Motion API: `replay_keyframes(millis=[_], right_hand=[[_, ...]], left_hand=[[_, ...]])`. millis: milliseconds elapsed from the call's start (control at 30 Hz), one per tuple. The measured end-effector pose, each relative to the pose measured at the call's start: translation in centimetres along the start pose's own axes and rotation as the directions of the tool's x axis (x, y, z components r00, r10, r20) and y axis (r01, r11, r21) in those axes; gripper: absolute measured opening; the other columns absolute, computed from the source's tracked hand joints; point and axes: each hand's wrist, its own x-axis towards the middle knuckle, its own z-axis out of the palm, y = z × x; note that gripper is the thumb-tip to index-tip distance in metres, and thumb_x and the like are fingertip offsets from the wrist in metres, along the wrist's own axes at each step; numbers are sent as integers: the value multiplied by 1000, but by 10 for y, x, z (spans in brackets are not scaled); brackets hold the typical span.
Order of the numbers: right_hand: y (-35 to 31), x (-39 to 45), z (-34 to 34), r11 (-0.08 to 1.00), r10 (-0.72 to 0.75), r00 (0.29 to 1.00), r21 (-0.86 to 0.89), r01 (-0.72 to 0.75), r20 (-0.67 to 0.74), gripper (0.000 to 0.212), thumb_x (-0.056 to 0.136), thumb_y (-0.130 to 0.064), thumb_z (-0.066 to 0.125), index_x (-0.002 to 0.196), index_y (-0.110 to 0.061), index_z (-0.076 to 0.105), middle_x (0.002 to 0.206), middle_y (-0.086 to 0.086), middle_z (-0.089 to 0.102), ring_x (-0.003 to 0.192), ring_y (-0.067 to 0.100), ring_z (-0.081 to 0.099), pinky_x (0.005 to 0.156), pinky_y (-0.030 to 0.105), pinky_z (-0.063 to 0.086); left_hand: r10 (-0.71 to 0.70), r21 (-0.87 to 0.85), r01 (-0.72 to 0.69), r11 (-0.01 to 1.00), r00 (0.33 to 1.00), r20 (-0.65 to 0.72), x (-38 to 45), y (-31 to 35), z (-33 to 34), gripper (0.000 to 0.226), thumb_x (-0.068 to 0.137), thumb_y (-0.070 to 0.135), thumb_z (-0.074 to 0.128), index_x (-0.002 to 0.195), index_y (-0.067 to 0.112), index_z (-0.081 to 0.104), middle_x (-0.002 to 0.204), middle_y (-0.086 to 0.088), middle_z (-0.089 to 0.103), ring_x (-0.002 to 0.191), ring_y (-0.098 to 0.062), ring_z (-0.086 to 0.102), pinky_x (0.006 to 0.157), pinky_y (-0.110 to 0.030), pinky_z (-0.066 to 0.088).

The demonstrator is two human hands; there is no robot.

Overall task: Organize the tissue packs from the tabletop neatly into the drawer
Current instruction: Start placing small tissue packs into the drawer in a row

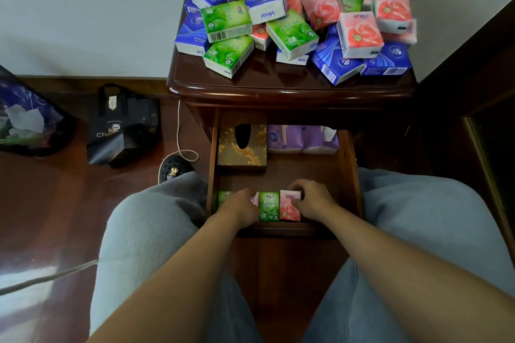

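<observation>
Head view: our right hand (312,199) fingers curled on pink pack (289,207); left hand (239,203) fingers' pose unclear, over the row beside it. We judged packs light, soft, slippery; pinch sides.

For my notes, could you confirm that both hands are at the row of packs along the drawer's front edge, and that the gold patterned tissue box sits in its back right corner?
Not quite: the head view shows the gold patterned tissue box in the back left corner. The rest holds.
</observation>
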Motion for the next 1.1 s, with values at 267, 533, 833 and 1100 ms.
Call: replay_keyframes(millis=[267,533,833,1100], right_hand=[[2,8,7,984,-22,998,-174,33,65,44,94,-18,74,137,-21,65,141,12,47,132,28,50,113,34,40],[-4,15,19,976,-153,983,-137,167,104,38,100,-30,64,138,-30,63,141,6,55,138,31,39,115,38,31],[-15,15,13,962,-144,968,-200,186,206,44,102,-30,58,146,-26,58,150,6,53,140,33,41,116,37,32],[-69,-40,-44,856,-476,810,31,516,-342,21,100,-20,64,119,-23,72,116,-7,69,114,12,62,101,41,54]], left_hand=[[1,88,-1,996,1000,2,7,2,3,58,102,18,52,158,23,39,161,-14,32,143,-37,41,118,-50,38],[6,116,-8,993,1000,14,8,1,3,58,103,22,53,159,22,37,163,-14,28,146,-38,37,120,-50,36],[18,51,-17,999,1000,-23,2,2,2,48,106,23,49,153,15,46,154,-15,47,137,-33,49,114,-43,43],[239,-146,-375,915,799,-552,-36,20,-39,25,98,31,61,76,21,57,80,4,60,72,-10,56,68,-34,47]])
